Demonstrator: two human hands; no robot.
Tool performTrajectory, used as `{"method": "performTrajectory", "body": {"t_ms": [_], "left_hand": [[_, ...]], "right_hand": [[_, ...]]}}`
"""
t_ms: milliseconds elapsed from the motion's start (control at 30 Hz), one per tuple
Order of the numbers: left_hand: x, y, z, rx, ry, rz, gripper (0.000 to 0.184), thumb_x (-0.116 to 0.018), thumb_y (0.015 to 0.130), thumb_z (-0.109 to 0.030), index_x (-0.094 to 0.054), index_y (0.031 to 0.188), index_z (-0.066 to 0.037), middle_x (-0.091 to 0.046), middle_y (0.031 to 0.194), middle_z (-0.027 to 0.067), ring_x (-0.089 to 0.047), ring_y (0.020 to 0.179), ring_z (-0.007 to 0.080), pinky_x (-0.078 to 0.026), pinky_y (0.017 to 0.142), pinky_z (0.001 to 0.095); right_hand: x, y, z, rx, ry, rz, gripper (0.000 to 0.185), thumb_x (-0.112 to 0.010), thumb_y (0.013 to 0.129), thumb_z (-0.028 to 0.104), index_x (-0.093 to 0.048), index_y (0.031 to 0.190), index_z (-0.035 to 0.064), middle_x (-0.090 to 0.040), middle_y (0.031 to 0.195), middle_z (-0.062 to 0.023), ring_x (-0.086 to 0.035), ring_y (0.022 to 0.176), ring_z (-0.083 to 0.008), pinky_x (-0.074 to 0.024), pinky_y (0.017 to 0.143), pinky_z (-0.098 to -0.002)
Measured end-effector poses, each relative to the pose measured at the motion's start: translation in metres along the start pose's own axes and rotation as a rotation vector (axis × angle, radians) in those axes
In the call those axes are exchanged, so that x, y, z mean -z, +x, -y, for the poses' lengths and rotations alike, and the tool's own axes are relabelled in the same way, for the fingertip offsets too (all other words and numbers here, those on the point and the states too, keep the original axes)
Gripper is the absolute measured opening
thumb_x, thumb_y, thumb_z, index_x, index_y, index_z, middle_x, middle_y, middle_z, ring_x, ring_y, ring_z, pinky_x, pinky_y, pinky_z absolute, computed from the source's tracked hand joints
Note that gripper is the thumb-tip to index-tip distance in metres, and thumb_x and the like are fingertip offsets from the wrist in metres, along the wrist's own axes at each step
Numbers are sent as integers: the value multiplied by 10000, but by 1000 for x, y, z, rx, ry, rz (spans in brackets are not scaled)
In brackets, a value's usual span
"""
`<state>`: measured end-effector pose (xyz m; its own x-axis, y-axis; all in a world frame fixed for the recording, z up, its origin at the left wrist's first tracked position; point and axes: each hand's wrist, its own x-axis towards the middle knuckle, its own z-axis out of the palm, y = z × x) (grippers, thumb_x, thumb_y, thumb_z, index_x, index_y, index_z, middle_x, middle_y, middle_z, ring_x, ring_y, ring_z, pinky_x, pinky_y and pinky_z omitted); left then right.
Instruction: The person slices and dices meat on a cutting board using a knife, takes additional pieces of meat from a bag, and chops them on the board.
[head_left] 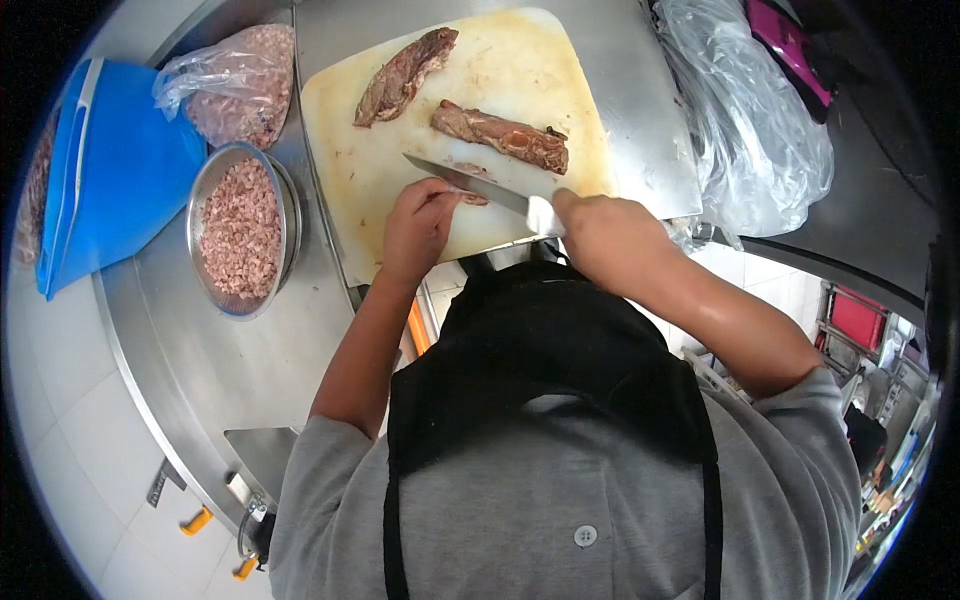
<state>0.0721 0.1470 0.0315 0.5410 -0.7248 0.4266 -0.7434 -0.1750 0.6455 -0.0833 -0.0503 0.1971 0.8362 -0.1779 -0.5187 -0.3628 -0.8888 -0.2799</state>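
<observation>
My right hand [612, 238] is wrapped round the white handle of a knife [480, 184], whose blade points left over the near part of the cutting board [350, 215]. Close to the blade, my left hand [420, 222] is closed in a pinch on a small strip of meat [472, 198]. Just beyond the knife lies a long browned piece of meat [502, 137]. A second browned piece of meat [405, 77] rests farther back on the board, toward the left. Small scraps and stains mark the board's surface.
Left of the board stands a metal bowl [204, 285] full of diced pink meat. Behind it are a clear bag of diced meat [245, 85] and a blue bag [125, 160]. A crumpled clear plastic bag [755, 120] lies at the right, by a dark surface.
</observation>
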Motion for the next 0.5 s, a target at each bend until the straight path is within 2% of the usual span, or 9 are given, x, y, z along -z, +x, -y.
{"method": "performTrajectory", "body": {"t_ms": [133,233,300,500], "left_hand": [[2,1,2,-75,26,-15,97,-748,809,-17,-727,901,-41,-686,968,89,-669,898,271,-559,775,362],[8,1,0,-49,34,44,109,-738,808,-16,-732,914,-44,-693,980,85,-669,924,274,-559,795,366],[5,-4,5,-22,27,49,116,-725,814,-4,-733,925,-36,-695,1002,101,-668,941,282,-553,815,370],[13,-5,2,-72,59,143,190,-717,804,-2,-725,991,-36,-694,1036,119,-661,977,313,-540,881,390]], "right_hand": [[-1,-9,-3,25,-24,26,198,-543,878,67,-564,1059,-11,-698,850,-233,-694,825,-415,-542,734,-524],[-3,2,3,17,-28,85,212,-490,914,56,-594,1082,-18,-713,886,-247,-714,864,-408,-569,770,-500],[-14,8,1,89,21,-28,210,-489,912,50,-589,1082,-22,-715,909,-244,-716,875,-397,-570,768,-498],[-20,24,5,40,64,6,219,-484,928,54,-589,1107,-16,-714,965,-245,-716,920,-390,-568,792,-503]]}}
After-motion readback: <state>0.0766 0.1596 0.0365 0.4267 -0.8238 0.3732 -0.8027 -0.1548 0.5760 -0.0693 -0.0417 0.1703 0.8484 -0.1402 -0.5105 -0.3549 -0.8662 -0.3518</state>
